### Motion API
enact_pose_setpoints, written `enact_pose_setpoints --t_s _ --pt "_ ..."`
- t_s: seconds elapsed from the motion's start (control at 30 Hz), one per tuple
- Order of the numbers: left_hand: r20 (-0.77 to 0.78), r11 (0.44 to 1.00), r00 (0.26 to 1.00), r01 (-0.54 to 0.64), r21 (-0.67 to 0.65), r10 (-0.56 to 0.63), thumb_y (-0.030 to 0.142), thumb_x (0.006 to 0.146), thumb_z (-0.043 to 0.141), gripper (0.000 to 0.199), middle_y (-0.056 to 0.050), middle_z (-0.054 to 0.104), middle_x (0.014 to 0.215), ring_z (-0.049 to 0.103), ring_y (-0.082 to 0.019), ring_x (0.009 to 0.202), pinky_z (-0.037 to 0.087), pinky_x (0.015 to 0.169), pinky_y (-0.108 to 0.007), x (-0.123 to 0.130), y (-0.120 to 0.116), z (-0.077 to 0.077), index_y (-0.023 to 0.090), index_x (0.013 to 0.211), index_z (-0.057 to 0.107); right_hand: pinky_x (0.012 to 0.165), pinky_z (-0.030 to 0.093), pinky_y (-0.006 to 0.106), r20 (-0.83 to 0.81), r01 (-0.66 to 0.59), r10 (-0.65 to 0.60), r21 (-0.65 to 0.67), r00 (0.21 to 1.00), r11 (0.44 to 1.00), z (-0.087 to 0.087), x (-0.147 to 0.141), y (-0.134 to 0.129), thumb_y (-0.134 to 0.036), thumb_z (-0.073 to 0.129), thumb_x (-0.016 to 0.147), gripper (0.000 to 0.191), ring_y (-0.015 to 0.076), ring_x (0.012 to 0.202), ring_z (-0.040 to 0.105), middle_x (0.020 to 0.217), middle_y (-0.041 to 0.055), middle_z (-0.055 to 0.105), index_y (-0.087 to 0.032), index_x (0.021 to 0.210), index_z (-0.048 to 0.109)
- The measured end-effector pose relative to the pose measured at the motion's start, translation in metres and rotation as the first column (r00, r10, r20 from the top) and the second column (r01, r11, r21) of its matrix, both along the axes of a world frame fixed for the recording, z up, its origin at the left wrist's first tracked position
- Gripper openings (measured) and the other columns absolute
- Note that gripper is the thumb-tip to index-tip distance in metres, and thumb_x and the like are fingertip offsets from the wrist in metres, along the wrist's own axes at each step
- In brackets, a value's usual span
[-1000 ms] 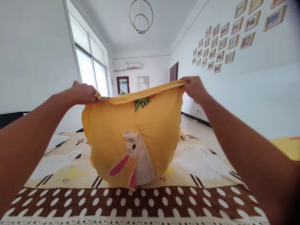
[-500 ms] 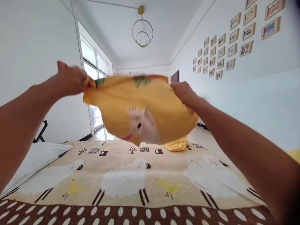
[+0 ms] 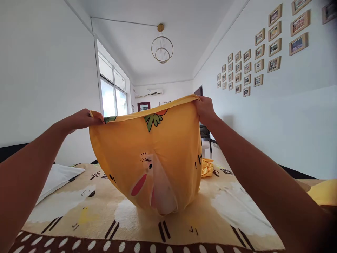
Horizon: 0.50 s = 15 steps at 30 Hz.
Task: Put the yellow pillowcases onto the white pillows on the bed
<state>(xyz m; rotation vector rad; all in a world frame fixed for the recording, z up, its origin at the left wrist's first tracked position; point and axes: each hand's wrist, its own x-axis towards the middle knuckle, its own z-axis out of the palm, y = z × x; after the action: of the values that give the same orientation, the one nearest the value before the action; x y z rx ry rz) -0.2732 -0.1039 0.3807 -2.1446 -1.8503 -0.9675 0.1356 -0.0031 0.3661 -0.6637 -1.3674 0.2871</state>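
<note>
A yellow printed cloth (image 3: 121, 147), with a white cartoon face, a pink beak and a carrot on it, hangs in a sagging curve between my hands. My left hand (image 3: 88, 120) is closed on its upper left corner. Its upper right corner is gripped by my right hand (image 3: 205, 108), slightly higher than the left. The top edge stretches fairly straight between them. The lower folds hang down in front of the blanket (image 3: 137, 226); whether they touch it I cannot tell. Behind the cloth's right side lies a bunched yellow fabric (image 3: 207, 168), partly hidden.
The sheep-patterned blanket covers the bed. A white pillow (image 3: 60, 177) lies at the left, and something yellow (image 3: 322, 192) sits at the right edge. Beyond the bed stands a dark chair (image 3: 205, 133). A ring lamp (image 3: 162, 49) hangs from the ceiling.
The cloth has come down from a billowing, blurred sweep and now hangs lower, its lower part near the blanket. Both hands have moved down, still holding its corners. The view has tilted upward.
</note>
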Motion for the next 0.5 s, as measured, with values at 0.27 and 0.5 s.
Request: enact_pose_setpoints --t_s 0.27,0.5 --pt "-0.061 0.960 0.982 -0.160 0.228 0.178 0.026 0.063 0.055 0.052 -0.013 0.057 0.122 0.050 -0.035 0.115 0.035 0.094 -0.053 0.064 -0.017 0.008 0.022 0.115 0.054 0.055 0.037 0.030 0.309 0.056 -0.068 0.048 0.949 0.997 0.020 -0.070 -0.040 -0.021 0.058 0.067 0.017 0.0161 0.063 0.040 0.059 -0.0008 0.035 -0.023 0.058 0.044" --pt "-0.025 0.978 0.978 0.206 0.044 -0.205 0.030 0.061 0.064 0.032 -0.006 0.062 0.089 0.063 -0.026 0.088 0.048 0.065 -0.033 0.145 -0.030 0.025 0.020 0.091 0.061 0.057 0.039 0.030 0.420 -0.115 0.061 0.104 0.905 0.988 0.031 -0.131 -0.078 -0.015 0.062 0.065 0.016 0.0163 0.068 0.044 0.061 0.0016 0.044 -0.019 0.058 0.048"
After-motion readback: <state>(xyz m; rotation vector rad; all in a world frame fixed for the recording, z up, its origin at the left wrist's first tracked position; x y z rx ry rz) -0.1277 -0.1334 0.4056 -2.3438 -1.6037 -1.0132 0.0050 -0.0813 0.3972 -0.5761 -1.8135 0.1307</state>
